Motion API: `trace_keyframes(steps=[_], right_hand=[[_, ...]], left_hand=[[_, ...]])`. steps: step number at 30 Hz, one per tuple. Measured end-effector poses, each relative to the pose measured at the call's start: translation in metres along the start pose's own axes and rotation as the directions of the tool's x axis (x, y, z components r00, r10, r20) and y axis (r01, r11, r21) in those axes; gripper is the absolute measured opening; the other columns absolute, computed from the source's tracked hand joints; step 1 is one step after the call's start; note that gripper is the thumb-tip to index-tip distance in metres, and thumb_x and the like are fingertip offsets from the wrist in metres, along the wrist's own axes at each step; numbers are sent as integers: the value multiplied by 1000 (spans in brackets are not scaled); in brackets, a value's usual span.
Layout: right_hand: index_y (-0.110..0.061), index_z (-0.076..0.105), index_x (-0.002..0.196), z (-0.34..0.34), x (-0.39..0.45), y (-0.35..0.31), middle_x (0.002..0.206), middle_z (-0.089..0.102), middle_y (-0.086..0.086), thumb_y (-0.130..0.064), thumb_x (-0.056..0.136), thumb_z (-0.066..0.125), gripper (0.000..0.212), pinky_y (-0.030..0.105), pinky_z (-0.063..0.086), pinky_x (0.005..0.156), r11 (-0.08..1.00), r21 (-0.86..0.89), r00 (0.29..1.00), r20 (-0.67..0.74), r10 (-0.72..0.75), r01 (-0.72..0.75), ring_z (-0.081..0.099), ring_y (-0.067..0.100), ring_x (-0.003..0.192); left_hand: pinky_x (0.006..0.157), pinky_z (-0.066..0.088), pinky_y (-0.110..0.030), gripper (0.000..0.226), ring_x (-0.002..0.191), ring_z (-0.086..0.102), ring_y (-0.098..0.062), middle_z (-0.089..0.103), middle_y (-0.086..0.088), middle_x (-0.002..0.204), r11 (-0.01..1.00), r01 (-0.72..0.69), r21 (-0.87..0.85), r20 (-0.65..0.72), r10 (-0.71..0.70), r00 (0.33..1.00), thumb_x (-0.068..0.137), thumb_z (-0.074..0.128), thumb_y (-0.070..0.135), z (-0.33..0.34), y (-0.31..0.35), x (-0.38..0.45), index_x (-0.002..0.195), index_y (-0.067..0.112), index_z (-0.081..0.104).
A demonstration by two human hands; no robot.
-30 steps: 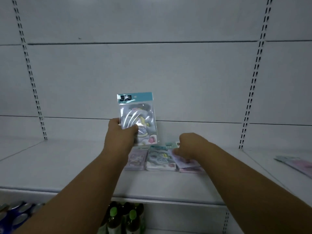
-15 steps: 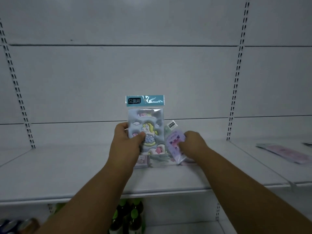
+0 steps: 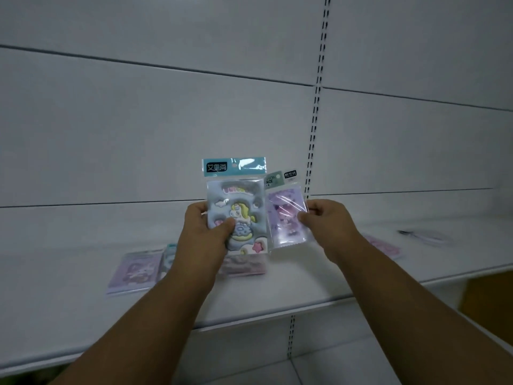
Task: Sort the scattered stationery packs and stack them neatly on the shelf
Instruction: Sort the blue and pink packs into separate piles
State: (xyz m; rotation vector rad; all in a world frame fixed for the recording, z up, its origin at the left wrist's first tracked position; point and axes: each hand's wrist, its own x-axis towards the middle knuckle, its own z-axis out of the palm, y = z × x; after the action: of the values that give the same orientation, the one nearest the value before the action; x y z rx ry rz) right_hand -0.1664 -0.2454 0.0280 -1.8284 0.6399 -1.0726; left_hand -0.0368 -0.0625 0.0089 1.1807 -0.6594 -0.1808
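Head view: the left hand (image 3: 204,234) holds a unicorn pack (image 3: 237,209) upright above the shelf (image 3: 277,295) — the thumb lies across the pack's front, the other fingers (image 3: 195,209) curl round its left edge, clamped on it. The pack has a teal header strip at its top and a puffy blue cover with a unicorn. Just to its right, the right hand (image 3: 326,222) pinches a smaller purple pack (image 3: 287,218) by its right edge, thumb on the front, fingers behind, also clamped. This pack stands upright too, its left edge tucked slightly behind the unicorn pack.

Below the left hand's fingers, flat on the shelf, lie more packs: a lilac pack (image 3: 136,272) to the left, a teal-edged one (image 3: 168,258) partly hidden by the left wrist, and a pink pack (image 3: 245,266) under the held unicorn pack. To the right of the right hand — well apart from its fingers — another pink pack (image 3: 384,247) lies on the shelf, blurred.
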Motion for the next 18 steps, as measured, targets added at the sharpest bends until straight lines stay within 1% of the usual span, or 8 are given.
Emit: trace_keyframes(steps=[2, 4, 5, 7, 9, 13, 15, 18], right_hand=[[-4, 74, 87, -33, 8, 13, 69, 68, 10, -1, 81, 66, 10, 30, 50, 56, 1000, -8, 999, -36, 1, -1, 58, 18, 58], [-9, 75, 88, -68, 19, 27, 74, 74, 7, -4, 82, 67, 11, 32, 57, 61, 998, -61, 998, -53, 17, -20, 68, 17, 63], [-11, 75, 87, -87, 27, 35, 73, 75, 3, -5, 82, 67, 11, 29, 58, 56, 996, -80, 998, -57, 27, -31, 69, 13, 62], [-17, 74, 78, -122, 44, 51, 64, 73, -6, -8, 83, 68, 12, 17, 48, 42, 992, -120, 998, -57, 38, -45, 66, 4, 51], [-19, 74, 76, -153, 65, 67, 63, 73, -7, -10, 82, 70, 11, 19, 47, 43, 983, -170, 997, -45, 68, -74, 67, 5, 53], [-7, 71, 75, -198, 109, 94, 78, 74, 13, -6, 75, 78, 6, 41, 60, 69, 959, -232, 984, 34, 176, -164, 72, 27, 73], [-1, 69, 75, -209, 124, 107, 83, 72, 22, -3, 72, 79, 11, 44, 60, 72, 946, -270, 976, 72, 208, -181, 71, 31, 74], [13, 66, 87, -217, 138, 126, 90, 69, 32, 1, 71, 78, 24, 52, 59, 75, 924, -333, 952, 167, 255, -189, 70, 41, 82]], left_hand=[[52, 58, -30, 27, 69, 73, -14, 71, 0, 93, 1000, -1, 10, 20, 1, 1000, 87, 67, 13, 32, -9, 0, 95, 34, 52], [49, 56, -25, 27, 69, 73, -12, 71, 1, 93, 1000, -2, 10, 34, 2, 999, 87, 67, 13, 67, -18, -1, 96, 34, 52], [49, 56, -24, 28, 69, 73, -12, 70, 1, 94, 1000, 7, 2, 41, -7, 999, 87, 67, 12, 86, -24, -2, 97, 33, 52], [52, 58, -27, 28, 70, 73, -12, 70, 0, 95, 1000, 24, -12, 49, -23, 999, 87, 67, 11, 122, -35, -3, 98, 31, 51], [52, 58, -26, 28, 69, 73, -11, 69, 0, 95, 1000, 25, -19, 35, -24, 999, 87, 68, 12, 158, -47, -5, 97, 32, 51], [49, 56, -25, 28, 67, 73, -12, 69, -2, 93, 998, 47, -39, -39, -48, 998, 87, 66, 9, 217, -67, -8, 96, 31, 51], [50, 57, -27, 28, 68, 73, -12, 69, -2, 94, 998, 62, -12, -74, -63, 995, 88, 66, 9, 237, -75, -10, 96, 31, 51], [51, 58, -28, 27, 68, 73, -12, 69, 0, 92, 998, 67, 15, -121, -65, 991, 88, 66, 10, 257, -82, -15, 96, 31, 51]])
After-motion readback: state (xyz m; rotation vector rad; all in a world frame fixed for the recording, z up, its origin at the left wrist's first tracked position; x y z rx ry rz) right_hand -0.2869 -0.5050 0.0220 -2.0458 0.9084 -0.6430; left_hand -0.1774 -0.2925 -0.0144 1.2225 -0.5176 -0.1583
